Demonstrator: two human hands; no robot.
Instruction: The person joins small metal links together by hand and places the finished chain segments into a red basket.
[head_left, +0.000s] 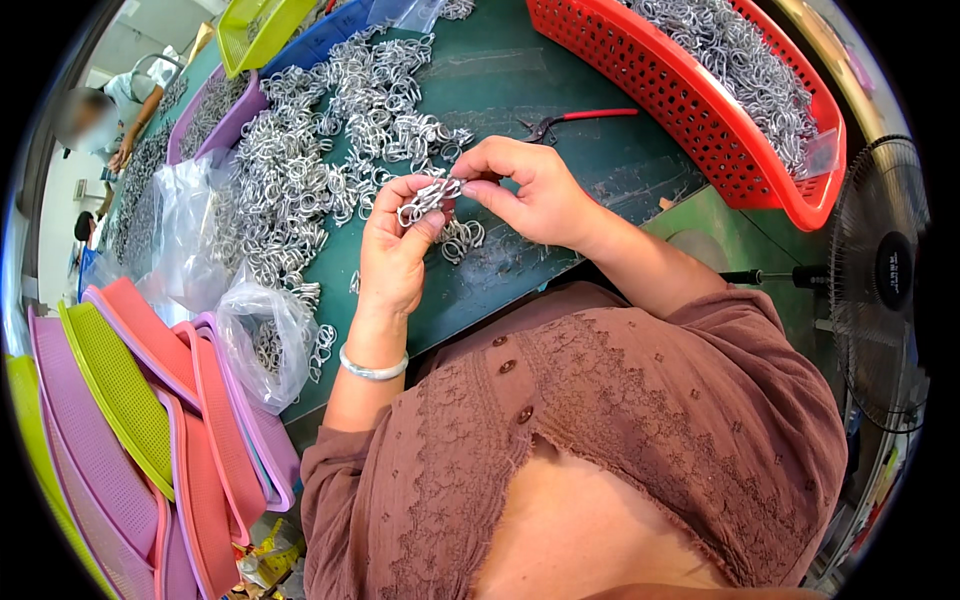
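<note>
Over the green tabletop (pixel 500 85), my left hand (pixel 388 245) is closed round a bunch of small grey looped metal pieces (pixel 425 203). My right hand (pixel 535 190) meets it from the right. Its thumb and index finger are pinched together at the edge of the bunch, on what looks like one of the same pieces. The fingertips partly hide that piece. Just below my hands, a small cluster of these pieces (pixel 462 241) lies on the table. A large loose heap of them (pixel 275 170) spreads to the left and away from me.
Red-handled pliers (pixel 580 116) lie beyond my right hand. A red basket (pixel 690 110) full of metal pieces stands far right, with a black fan (pixel 880 270) beside it. Clear plastic bags (pixel 262 340) and stacked coloured baskets (pixel 115 395) are at left. Another person (pixel 130 100) is far left.
</note>
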